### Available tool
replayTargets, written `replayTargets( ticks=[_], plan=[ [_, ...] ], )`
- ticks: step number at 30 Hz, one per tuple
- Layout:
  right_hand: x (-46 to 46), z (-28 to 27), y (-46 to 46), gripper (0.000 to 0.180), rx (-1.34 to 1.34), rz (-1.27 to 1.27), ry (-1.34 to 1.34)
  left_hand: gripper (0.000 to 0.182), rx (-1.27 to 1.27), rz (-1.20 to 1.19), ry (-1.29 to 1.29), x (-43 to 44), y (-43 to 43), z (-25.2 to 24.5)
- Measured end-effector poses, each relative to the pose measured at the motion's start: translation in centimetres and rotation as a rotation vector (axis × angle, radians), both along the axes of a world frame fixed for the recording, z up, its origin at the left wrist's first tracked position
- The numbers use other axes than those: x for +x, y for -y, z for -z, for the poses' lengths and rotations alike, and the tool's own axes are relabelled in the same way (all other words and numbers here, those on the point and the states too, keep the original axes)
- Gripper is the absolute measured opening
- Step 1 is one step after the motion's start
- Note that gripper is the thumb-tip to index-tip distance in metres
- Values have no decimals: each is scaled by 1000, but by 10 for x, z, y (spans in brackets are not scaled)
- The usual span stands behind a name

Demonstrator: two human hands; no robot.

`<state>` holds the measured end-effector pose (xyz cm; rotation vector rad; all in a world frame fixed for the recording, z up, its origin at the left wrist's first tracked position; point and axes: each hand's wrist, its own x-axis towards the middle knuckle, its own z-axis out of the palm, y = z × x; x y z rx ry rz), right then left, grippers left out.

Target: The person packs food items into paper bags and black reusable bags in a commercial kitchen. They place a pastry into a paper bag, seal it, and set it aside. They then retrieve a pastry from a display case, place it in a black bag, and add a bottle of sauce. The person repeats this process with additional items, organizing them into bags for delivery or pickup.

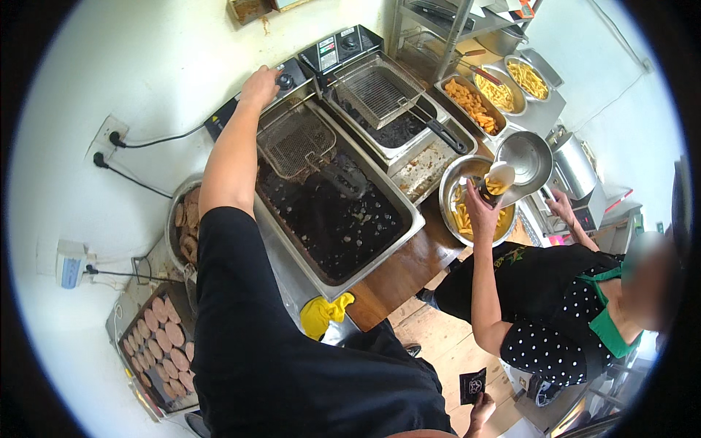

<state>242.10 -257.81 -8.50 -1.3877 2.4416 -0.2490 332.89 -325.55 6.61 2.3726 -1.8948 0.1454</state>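
My left hand [262,86] reaches to the control panel of the left deep fryer, its fingers curled beside a black knob [285,81]; what lies under them is hidden. Below it, an empty wire basket [298,139] sits partly in the dark oil of the fryer tank [342,219]. Low in the view, my right hand [482,409] holds a small black printed packet [472,386] by its edge, above the floor. A second wire basket [380,90] rests over the right fryer.
At right, a co-worker [526,295] holds a carton of fries [495,186] and a metal pan [524,159] over a steel bowl [446,219]. Trays of fried food [465,93] stand behind. Round patties [164,350] lie at left. A yellow cloth [323,316] hangs by the counter edge.
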Motion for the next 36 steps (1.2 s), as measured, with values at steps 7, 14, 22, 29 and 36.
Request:
replayTargets(
  ticks=[7,14,22,29,36],
  plan=[
    [3,11,-26,33,50,151,90,48,174,196,114,21,44,7],
    [27,14,-3,33,32,195,146,35,71,181,86,19,43,14],
    [10,14,35,30,13,149,186,50,-272,-199,-255,33,54,38],
    [-18,24,30,26,-53,150,205,32,-1140,-266,-969,-35,-102,-46],
    [-55,-19,15,22,-14,28,174,36,96,1437,-1607,-402,-373,-96]
  ],
)
